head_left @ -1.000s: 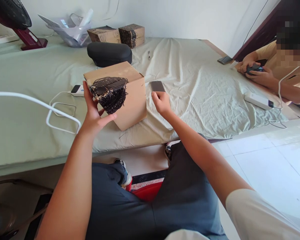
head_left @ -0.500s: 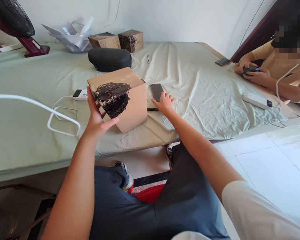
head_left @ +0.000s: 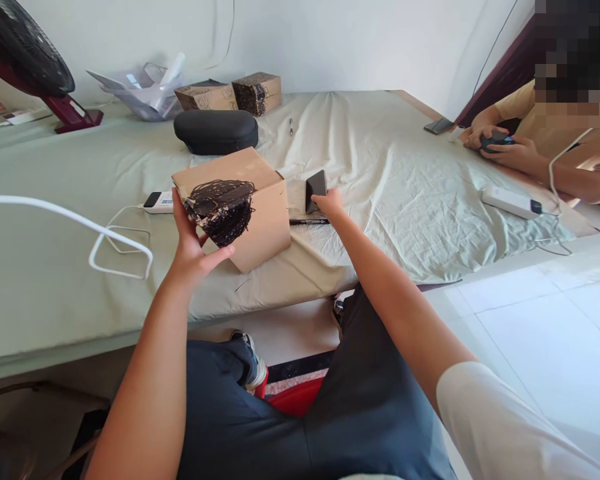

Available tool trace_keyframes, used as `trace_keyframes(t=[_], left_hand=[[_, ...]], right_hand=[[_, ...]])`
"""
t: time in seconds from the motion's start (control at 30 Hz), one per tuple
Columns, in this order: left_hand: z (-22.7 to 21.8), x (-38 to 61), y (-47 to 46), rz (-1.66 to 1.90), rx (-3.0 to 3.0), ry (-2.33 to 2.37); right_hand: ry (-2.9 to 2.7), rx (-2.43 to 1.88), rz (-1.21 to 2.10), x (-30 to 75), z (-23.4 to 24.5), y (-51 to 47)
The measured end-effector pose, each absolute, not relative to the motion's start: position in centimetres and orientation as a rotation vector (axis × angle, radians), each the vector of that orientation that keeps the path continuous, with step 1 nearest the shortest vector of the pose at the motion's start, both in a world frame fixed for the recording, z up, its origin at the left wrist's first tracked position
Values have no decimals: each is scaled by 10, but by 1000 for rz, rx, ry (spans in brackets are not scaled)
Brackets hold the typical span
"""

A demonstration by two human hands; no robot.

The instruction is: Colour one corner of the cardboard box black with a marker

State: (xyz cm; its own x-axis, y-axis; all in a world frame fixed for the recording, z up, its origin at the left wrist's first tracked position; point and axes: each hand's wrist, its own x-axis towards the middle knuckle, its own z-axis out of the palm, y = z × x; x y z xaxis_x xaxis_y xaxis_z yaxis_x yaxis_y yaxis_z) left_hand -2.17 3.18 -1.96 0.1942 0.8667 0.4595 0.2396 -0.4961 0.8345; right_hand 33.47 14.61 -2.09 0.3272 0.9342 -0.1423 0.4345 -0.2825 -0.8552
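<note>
My left hand (head_left: 193, 250) grips the left side of a cardboard box (head_left: 265, 220), thumb low on the near face and fingers along the far edge. Black scribble covers one corner of the box, which sits tilted near the table's front edge. To its right, my right hand (head_left: 333, 202) is closed on a dark smartphone (head_left: 314, 190), thumb over the screen side, with the phone tipped up from the cloth. A black pen (head_left: 307, 222) lies just below the phone, its left end partly behind the box.
Behind the box lies a black zip case (head_left: 216, 131); two small scribbled boxes (head_left: 257, 93) and a clear plastic basket (head_left: 153, 100) stand by the wall. A white power bank (head_left: 159, 202) lies left. A co-worker's hands (head_left: 510, 148) hold a dark object at right, near another power bank (head_left: 510, 202).
My right hand has closed on the smartphone and tilted it up off the cloth. The pen beneath shows more. My left hand keeps its hold on the box.
</note>
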Motion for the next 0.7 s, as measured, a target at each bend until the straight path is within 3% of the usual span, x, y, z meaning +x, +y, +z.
trace_keyframes(t=[0.13,0.3,0.7], left_hand=[[-17,-21,29,1283,1855,1081],[-18,-21,29,1286,1857,1054],[-19,-8,53,1432,1690,1066]], right_hand=[[-1085,-1546,1116,336,-4,140],[-772,-674,1587,334,28,114],[-702,-324,2014,303,76,-5]])
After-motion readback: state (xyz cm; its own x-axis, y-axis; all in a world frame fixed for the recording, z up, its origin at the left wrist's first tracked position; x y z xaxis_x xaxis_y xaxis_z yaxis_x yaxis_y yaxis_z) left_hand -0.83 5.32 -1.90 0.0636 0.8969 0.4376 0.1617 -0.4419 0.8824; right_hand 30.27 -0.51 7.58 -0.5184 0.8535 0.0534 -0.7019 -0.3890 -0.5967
